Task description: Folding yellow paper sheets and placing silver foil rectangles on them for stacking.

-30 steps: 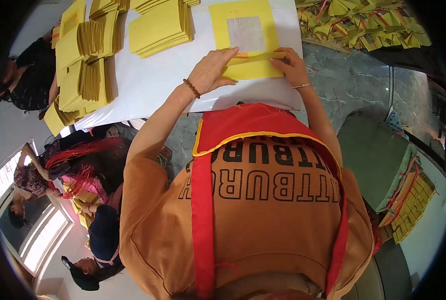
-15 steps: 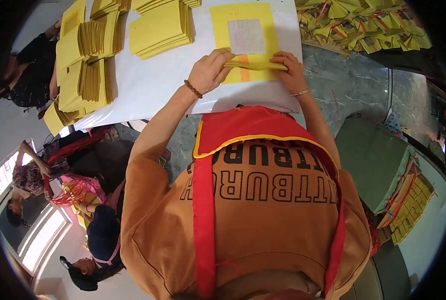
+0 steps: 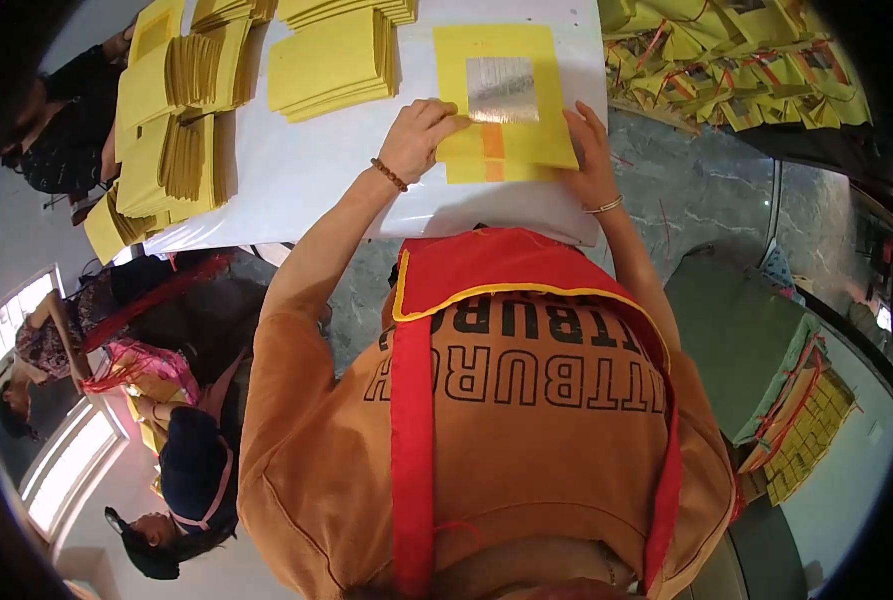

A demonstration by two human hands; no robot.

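Yellow paper sheets lie at the table's near edge, the top one bearing a shiny silver square. An orange patch shows below the square. Their near edges are slightly out of line, so at least two seem to overlap. My left hand pinches the left edge of the paper between thumb and fingers. Against the right edge rests my right hand, its fingers stretched out and a little apart; its thumb is hidden.
Stacks of folded yellow paper stand on the white table, with more piles at its left end. Yellow bundles with red ties lie far right. Co-workers are on the left. A green-covered block stands right.
The near part of the paper, held up and curled by both hands before, now lies flatter. My right hand has slid to the right edge and its fingers have straightened.
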